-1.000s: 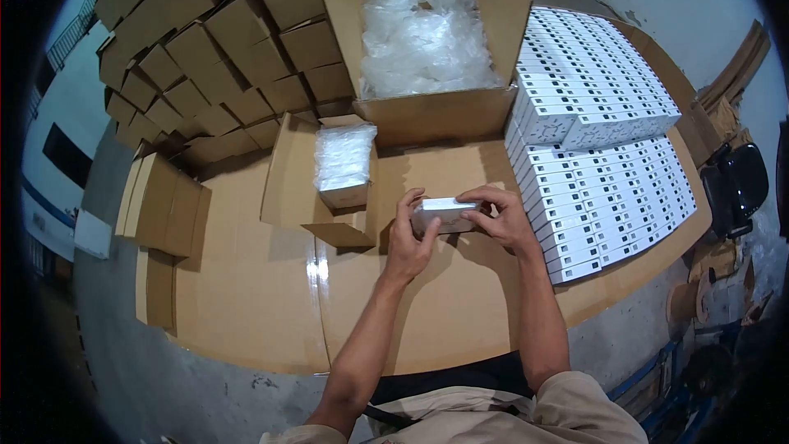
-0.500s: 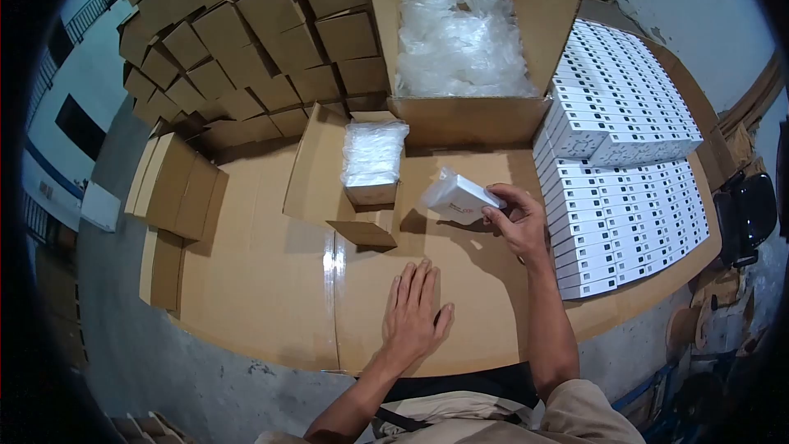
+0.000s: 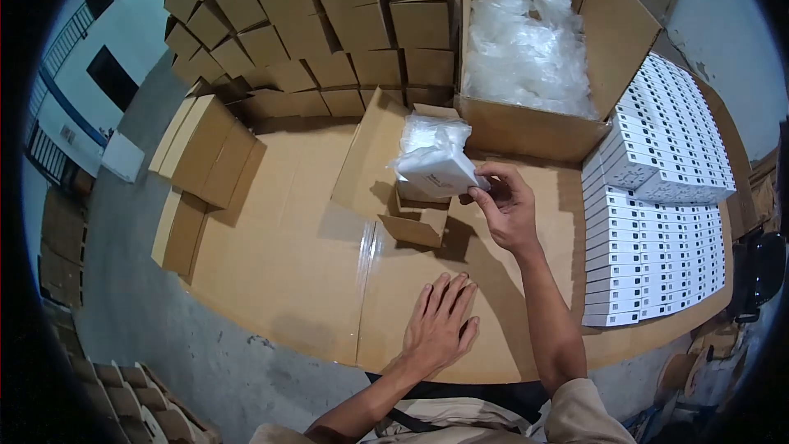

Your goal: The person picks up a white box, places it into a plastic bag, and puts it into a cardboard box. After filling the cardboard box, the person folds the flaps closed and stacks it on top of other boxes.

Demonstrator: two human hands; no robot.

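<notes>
One bagged white box, pinched by the right hand, is now above the one small carton; earlier it was beside it. The left hand stays flat, fingers spread, on the bench below the carton.

Nothing readable tbh: the small white plastic-wrapped box is too blurry, and the marks on the stacked white cardboard boxes at the brown cardboard-covered table's right edge are too tiny.

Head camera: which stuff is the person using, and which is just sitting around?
In use: bagged white box, pinched in the right hand; small open carton beneath it.
Sitting around: big carton of plastic bags; rows of white boxes; stacked brown cartons; left hand flat on the table.
</notes>
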